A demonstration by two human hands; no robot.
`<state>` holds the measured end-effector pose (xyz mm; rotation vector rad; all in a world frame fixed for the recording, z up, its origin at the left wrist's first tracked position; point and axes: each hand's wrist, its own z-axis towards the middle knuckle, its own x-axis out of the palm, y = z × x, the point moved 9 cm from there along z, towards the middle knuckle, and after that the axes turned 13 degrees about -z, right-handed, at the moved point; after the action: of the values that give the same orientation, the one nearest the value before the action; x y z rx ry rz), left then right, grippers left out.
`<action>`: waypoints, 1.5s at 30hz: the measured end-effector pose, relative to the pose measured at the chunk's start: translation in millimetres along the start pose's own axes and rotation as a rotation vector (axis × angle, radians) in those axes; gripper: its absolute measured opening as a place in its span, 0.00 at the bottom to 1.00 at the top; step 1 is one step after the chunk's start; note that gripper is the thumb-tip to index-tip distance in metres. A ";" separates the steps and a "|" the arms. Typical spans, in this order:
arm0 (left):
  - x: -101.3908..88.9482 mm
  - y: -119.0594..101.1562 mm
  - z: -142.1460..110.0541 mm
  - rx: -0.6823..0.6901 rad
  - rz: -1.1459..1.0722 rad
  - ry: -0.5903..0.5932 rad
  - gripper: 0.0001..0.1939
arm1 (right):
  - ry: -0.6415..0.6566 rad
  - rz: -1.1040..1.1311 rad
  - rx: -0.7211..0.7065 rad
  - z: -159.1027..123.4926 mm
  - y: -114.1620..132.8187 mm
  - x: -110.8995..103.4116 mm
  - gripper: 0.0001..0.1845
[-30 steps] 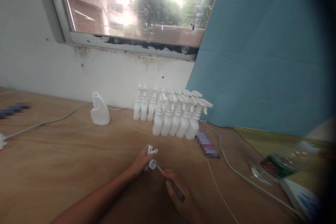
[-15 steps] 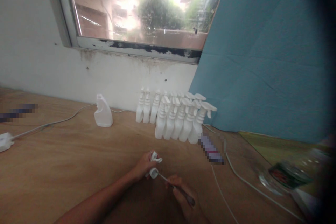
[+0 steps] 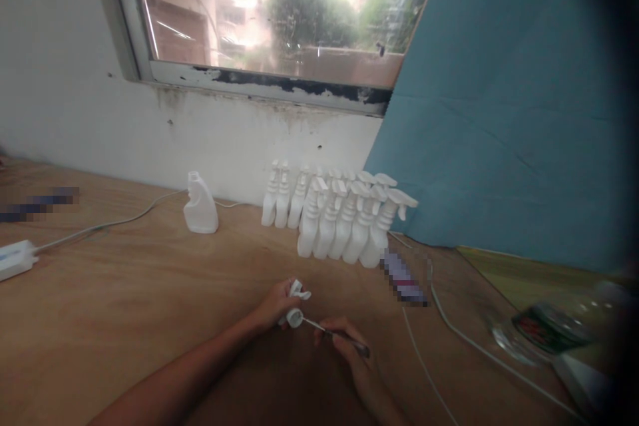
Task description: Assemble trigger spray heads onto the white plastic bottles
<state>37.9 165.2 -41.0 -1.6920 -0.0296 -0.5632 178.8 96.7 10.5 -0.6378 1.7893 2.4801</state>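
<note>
My left hand (image 3: 273, 306) is closed around a white spray trigger head (image 3: 295, 306), its round cap facing right. My right hand (image 3: 349, 356) pinches a thin dark tool (image 3: 344, 337) whose light tip reaches into the cap. Both hands hover low over the wooden table (image 3: 124, 306), near its front middle. Behind them stands a cluster of several white spray bottles (image 3: 339, 219) with trigger heads on. One white bottle without a head (image 3: 200, 205) stands apart to the left, by the wall.
A white cable (image 3: 100, 226) runs left to a white power strip (image 3: 14, 259). More white cables (image 3: 449, 326) cross the right side. A clear plastic bottle (image 3: 544, 329) lies at the right. A blue sheet (image 3: 509, 113) leans on the wall under the window (image 3: 279, 6).
My right hand has turned, so the tool now lies flatter and points left into the cap. The view has shifted slightly; the bottles on the table have not moved.
</note>
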 end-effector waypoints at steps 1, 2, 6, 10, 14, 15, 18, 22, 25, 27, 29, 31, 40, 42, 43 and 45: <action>-0.3 0.7 -0.2 -0.006 -0.005 0.000 0.17 | -0.002 0.005 0.006 0.4 0.3 -0.2 0.11; -0.6 1.5 -0.4 -0.012 -0.009 -0.001 0.17 | -0.006 0.010 0.012 0.7 0.6 -0.5 0.11; -0.9 3.5 -1.1 -0.019 -0.022 -0.005 0.18 | -0.015 0.041 0.036 1.0 2.1 -1.0 0.11; 3.0 2.9 -1.9 -0.003 -0.004 0.008 0.16 | -0.025 0.077 0.027 -0.1 -2.4 -1.4 0.11; 5.4 2.5 -0.9 0.011 0.023 0.020 0.14 | -0.044 0.158 0.026 1.1 -17.4 -1.3 0.12; 5.6 2.5 -0.6 0.012 0.026 0.022 0.14 | -0.046 0.186 0.029 1.9 -20.3 -0.9 0.13; 5.4 3.4 -0.3 0.000 0.020 0.024 0.16 | -0.051 0.258 0.047 4.5 -24.3 0.1 0.14; 3.5 4.6 -0.1 -0.009 -0.002 0.017 0.17 | -0.046 0.329 0.069 7.0 -22.8 1.8 0.14; 1.8 4.5 0.5 0.008 -0.009 0.008 0.18 | -0.017 0.314 0.080 6.1 -20.4 5.6 0.14; 0.8 4.3 1.5 0.024 -0.011 0.002 0.18 | -0.003 0.253 0.087 4.6 -18.6 7.5 0.15; -0.1 4.4 2.6 0.037 -0.013 -0.005 0.19 | 0.011 0.177 0.081 3.6 -15.2 8.9 0.17; -1.5 4.0 3.6 0.052 -0.016 -0.017 0.19 | 0.039 0.097 0.054 3.9 -9.8 10.9 0.17; -1.6 4.9 5.7 0.109 -0.003 -0.048 0.18 | 0.105 -0.326 -0.255 -2.2 24.8 26.3 0.13; -1.1 5.1 5.7 0.117 -0.009 -0.056 0.18 | 0.110 -0.371 -0.296 -7.3 27.5 31.6 0.13; -0.8 5.3 5.5 0.121 -0.012 -0.057 0.18 | 0.108 -0.380 -0.296 -9.3 27.1 33.2 0.13; -0.2 6.1 4.8 0.129 -0.021 -0.058 0.18 | 0.102 -0.368 -0.264 -12.0 24.3 33.9 0.12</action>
<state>41.3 168.5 -47.1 -1.5837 -0.1234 -0.5173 145.5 70.0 18.0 -1.0191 1.2333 2.4732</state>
